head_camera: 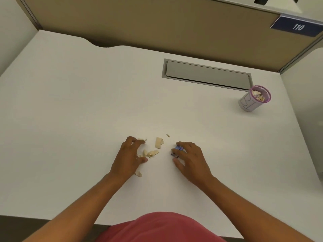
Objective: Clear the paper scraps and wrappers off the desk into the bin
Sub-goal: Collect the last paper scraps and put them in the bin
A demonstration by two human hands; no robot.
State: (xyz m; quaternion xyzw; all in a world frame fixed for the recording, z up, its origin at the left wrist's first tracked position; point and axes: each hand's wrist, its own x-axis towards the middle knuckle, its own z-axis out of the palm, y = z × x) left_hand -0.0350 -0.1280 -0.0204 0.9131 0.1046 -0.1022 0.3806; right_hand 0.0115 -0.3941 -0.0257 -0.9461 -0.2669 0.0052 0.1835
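Observation:
Several beige paper scraps [159, 142] lie in a loose cluster on the white desk [70, 119], near its front middle. My left hand [129, 156] rests over the left side of the cluster, fingers curled and spread around a few scraps [152, 153]; one more scrap [139, 174] lies by its wrist. My right hand [190, 159] is to the right, its fingers closed on a small blue-and-white wrapper [178, 148]. The bin [250, 103], a small grey cup with a purple rim, stands at the far right and holds several scraps.
A grey cable flap [206, 75] is set into the desk at the back. A tan partition [139, 23] with a blue "110" label [297, 27] runs behind. The desk's front edge is close to my body.

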